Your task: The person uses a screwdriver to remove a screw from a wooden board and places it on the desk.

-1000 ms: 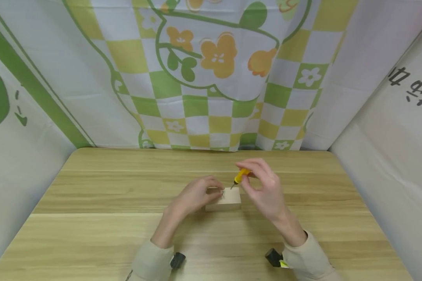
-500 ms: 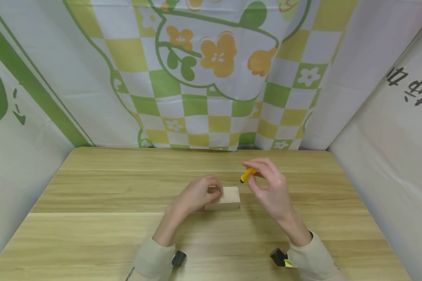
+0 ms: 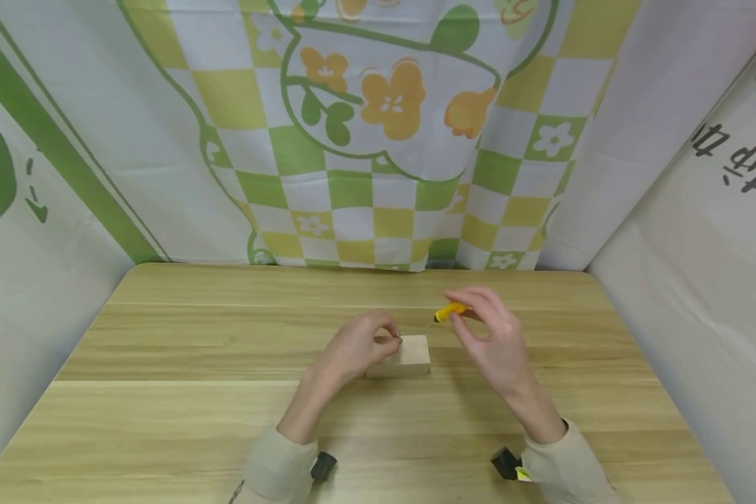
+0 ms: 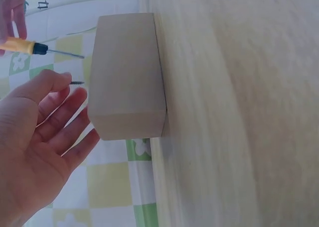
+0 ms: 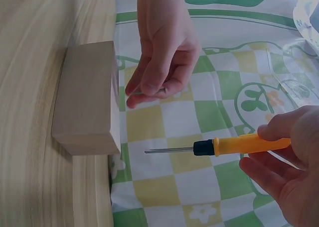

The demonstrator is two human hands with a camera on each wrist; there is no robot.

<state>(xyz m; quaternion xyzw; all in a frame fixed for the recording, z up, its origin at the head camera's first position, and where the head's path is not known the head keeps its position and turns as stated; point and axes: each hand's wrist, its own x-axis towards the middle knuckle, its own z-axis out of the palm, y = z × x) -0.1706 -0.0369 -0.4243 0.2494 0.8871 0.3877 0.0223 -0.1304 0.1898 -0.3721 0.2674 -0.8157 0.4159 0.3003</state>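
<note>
A pale wooden block lies on the table in front of both hands. Over the left part of its top, my left hand pinches a small dark screw between thumb and index finger. The screw's threaded end points toward the block in the left wrist view, and its head is hidden by the fingertips. To the right, my right hand holds a screwdriver by its yellow handle. Its thin metal shaft slants down toward the block's far right corner, with the tip apart from the block and the screw.
The wood-grain table reaches back to a checked green, yellow and white curtain. White printed sheets stand along both sides. A black wrist camera sits at the right cuff, another at the left.
My right hand has drawn back to the right with the screwdriver, its tip leaving the space over the block. My left fingers have shifted slightly, still over the block's left part.
</note>
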